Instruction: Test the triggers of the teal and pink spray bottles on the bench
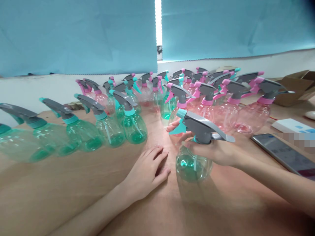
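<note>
My right hand [209, 149] is wrapped round the neck of a green spray bottle [193, 168] with a grey and teal trigger head. The bottle is upright, its nozzle pointing left; part of its neck is hidden by my fingers. My left hand [147, 170] lies flat on the wooden table [133, 209], holding nothing, fingers stretched out just left of that bottle. Beyond my left hand a slanting row of green spray bottles [110, 131] with teal collars stands on the table. Pink spray bottles [226, 113] with pink nozzles stand behind my right hand.
More pink and green spray bottles [145, 95] crowd the back of the table. On the right lie a phone [283, 154] and a white box [291, 126]. An open cardboard box [292, 87] sits at the far right. Blue curtains [78, 36] hang behind.
</note>
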Demonstrator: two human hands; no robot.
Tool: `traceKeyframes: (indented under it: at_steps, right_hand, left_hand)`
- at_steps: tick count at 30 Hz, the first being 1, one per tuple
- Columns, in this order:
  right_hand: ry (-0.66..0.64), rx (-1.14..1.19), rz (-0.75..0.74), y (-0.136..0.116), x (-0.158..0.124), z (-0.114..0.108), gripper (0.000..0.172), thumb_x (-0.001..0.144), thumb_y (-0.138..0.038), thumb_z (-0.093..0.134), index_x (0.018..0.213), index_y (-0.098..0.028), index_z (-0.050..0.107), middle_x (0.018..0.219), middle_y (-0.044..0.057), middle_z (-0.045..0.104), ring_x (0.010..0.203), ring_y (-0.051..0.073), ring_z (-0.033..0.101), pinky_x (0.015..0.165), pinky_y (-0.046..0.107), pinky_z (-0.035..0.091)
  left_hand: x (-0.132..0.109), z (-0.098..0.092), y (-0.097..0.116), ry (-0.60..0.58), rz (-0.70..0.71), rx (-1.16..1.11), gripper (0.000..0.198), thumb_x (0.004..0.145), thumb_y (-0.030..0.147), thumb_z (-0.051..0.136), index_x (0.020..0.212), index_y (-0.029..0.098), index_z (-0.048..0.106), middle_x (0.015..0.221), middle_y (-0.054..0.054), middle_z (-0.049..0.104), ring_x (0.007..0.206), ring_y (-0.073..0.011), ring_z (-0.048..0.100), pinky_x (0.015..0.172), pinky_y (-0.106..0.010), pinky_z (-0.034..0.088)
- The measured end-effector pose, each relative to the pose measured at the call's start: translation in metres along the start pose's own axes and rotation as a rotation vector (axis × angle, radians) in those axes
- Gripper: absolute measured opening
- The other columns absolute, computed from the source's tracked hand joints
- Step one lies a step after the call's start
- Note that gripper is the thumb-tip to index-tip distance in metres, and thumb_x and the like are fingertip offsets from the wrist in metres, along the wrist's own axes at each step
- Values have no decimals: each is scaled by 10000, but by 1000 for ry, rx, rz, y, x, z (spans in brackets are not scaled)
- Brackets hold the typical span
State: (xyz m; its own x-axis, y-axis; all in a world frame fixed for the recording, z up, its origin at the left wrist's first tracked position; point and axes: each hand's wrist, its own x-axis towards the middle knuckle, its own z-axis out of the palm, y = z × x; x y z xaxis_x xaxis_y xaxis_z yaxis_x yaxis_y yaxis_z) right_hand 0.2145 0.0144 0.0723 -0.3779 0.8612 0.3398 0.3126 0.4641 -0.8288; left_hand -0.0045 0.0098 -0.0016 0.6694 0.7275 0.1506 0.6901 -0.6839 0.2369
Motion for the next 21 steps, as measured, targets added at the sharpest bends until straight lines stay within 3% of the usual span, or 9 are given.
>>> traceKeyframes:
  at_steps: [3,8,13,18,21]
  right_hand:
    - [-20,32,22,2,-1,-1,335,707,-143,500,1000,-263,609,918,-6,681,703,152,631,660,291,532]
    - [-19,-20,88,6,-3,-5,62,710,-183,507,687,-227,543,599,-31,541,543,126,518,495,255,428]
    - [-12,87,57,3,-3,-5,130,687,-159,525,794,-232,537,595,-65,512,510,97,465,458,219,384]
    - [33,69,103,-1,-2,-4,80,653,-190,533,724,-227,545,666,-30,576,550,115,522,474,234,421]
    - [26,38,112,0,-3,-4,160,661,-203,530,806,-233,590,693,-24,613,597,138,570,515,248,458]
  left_hand:
    - [0,0,0,10,7,1,437,946,356,503,1341,170,491,1416,-132,483,1336,-295,399,1082,-470,350]
    - [0,0,-1,17,8,6,434,945,355,508,1335,164,498,1414,-132,485,1328,-294,407,1076,-473,360]
    - [0,2,-2,28,19,16,434,943,351,510,1333,160,497,1413,-131,485,1328,-293,406,1077,-473,359]
    - [-1,1,-2,32,14,19,429,941,349,509,1336,181,495,1416,-124,483,1327,-289,410,1076,-476,362]
    - [-1,1,-2,29,15,20,431,941,348,509,1332,165,502,1410,-132,489,1323,-296,414,1074,-480,363]
